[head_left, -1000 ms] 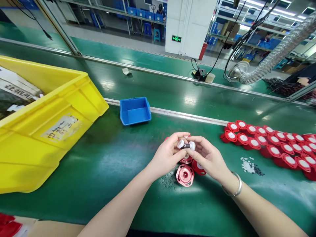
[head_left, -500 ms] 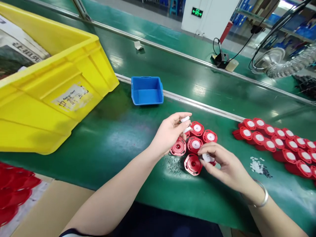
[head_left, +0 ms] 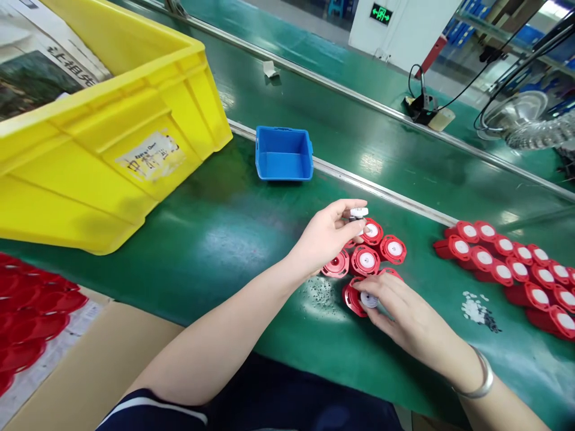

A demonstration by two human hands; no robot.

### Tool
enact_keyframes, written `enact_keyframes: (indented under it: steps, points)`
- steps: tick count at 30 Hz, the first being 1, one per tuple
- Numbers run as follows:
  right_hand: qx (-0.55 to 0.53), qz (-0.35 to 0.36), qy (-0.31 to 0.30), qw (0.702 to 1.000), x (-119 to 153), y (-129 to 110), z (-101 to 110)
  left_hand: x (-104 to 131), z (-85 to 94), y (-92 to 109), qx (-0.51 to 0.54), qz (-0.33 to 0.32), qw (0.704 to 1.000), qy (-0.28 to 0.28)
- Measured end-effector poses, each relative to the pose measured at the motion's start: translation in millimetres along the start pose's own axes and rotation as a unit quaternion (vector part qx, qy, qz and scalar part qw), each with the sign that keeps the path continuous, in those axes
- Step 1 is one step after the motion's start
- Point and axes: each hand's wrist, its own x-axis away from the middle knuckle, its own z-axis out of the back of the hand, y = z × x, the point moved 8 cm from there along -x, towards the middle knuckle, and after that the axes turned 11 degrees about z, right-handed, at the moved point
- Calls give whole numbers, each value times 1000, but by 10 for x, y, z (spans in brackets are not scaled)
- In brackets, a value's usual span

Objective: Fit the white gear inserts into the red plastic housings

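Observation:
My left hand pinches a white ridged disc between thumb and fingers, above the cluster of red housings. At the near end of that cluster, my right hand grips another white ridged disc at the edge of a red housing. Whether this disc touches the housing I cannot tell. One housing between my hands has a white disc in its centre. To its left, a red housing shows a bare red centre. My fingers partly cover other housings.
A blue bin stands beyond my hands, and a large yellow crate at the left. Rows of red housings with white discs lie on the right. White and black bits are near them. Small specks lie beside the cluster.
My right hand has shifted left with its white disc, onto the near red housing. My left hand still holds its disc over the cluster. The camera view has shifted slightly.

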Motion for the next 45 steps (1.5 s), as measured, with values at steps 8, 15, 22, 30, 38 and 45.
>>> enact_keyframes:
  steps: [8,15,22,30,38,45]
  points:
    - [-99,-120,217,964,-190,416,521,72,-147,26,-79,-29,995,-51]
    - [-124,-107,304,938,-471,580,565,65,-79,186,-175,-85,979,-63]
    - [-162,-75,114,977,-597,448,130,-5,398,403,-5,-112,990,80]
    - [-82,0,31,996,-681,295,-100,-25,310,294,48,-61,995,58]
    - [-57,8,19,998,-652,344,-111,-9,252,251,80,-29,995,43]
    - [-55,22,36,998,-606,349,-38,-20,281,227,129,-24,991,29]
